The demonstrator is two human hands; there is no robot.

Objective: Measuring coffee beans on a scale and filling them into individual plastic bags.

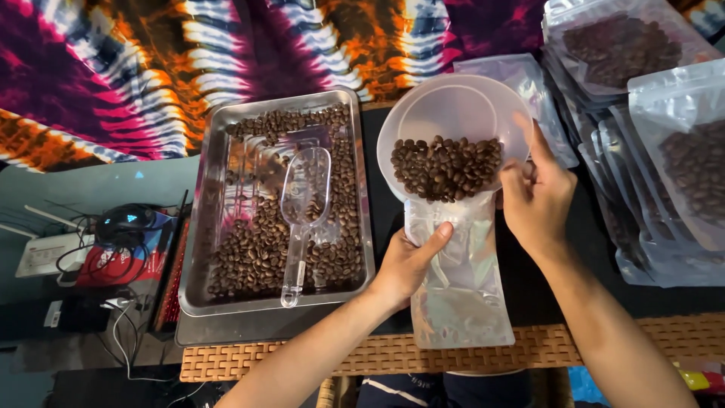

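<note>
My right hand grips the rim of a translucent plastic bowl tilted toward me, with brown coffee beans piled at its lower edge. The bowl's lip rests over the mouth of a shiny clear pouch lying flat on the dark table. My left hand pinches the pouch's open top at its left side, thumb pointing up. Some beans show through the lower part of the pouch.
A steel tray of coffee beans with a clear plastic scoop lies to the left. Filled pouches are stacked at the right. A woven mat runs along the front edge. Cables and a mouse lie at far left.
</note>
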